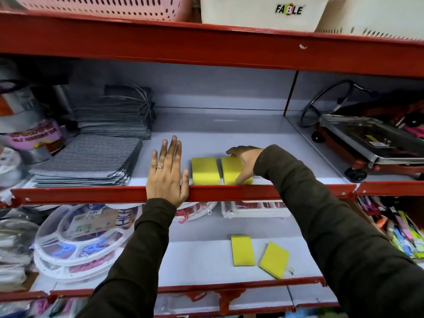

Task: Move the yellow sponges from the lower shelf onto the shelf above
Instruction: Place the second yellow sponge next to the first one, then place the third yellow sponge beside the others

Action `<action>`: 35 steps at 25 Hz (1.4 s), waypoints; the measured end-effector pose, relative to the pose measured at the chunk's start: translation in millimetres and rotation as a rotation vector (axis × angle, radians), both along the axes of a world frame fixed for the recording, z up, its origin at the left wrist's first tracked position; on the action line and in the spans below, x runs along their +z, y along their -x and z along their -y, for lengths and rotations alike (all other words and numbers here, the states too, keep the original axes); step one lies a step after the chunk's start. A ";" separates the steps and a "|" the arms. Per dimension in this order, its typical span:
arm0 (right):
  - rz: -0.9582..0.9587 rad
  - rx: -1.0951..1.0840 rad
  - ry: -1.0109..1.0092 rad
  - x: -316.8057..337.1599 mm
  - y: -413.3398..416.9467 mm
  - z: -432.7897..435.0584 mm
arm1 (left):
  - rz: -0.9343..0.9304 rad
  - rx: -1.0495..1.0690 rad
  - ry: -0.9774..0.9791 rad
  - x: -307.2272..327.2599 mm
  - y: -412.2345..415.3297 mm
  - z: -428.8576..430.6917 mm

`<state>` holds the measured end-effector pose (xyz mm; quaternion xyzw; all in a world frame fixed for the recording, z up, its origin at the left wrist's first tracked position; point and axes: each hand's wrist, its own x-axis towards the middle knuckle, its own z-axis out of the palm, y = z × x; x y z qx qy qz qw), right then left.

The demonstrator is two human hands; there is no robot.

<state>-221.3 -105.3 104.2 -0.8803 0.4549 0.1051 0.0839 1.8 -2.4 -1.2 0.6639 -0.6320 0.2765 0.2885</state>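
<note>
head view, left to right: left hand lay flat, fingers spread, holding nothing, on upper shelf lip. placed sponge beside it. right hand clasped second sponge; advise setting flush, parallel, then releasing. two sponges remained on lower shelf.

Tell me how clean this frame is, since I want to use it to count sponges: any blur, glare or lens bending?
Head view: wide-angle bending bows the red shelf edge; the left-side goods and top baskets smear with blur; the four yellow sponges stay sharp, though the right hand covers part of one; soft glare marks the metal tray.
</note>
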 end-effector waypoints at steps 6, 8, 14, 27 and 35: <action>0.299 0.033 0.084 11.6 22.7 -25.4 | 0.012 0.017 0.004 -0.6 1.8 -0.8; 0.465 0.066 0.041 13.7 37.1 -52.8 | 0.010 0.036 0.007 -2.0 3.6 -0.3; 0.105 -0.061 -0.428 -82.0 45.1 -89.1 | -0.032 0.111 0.026 -2.9 9.8 1.5; -0.161 -0.192 -0.300 -276.7 37.7 -58.6 | -0.006 0.068 0.115 -4.9 7.2 4.8; 0.028 -0.124 -0.108 -211.1 39.8 -81.4 | -0.019 0.063 0.095 -4.2 7.2 3.7</action>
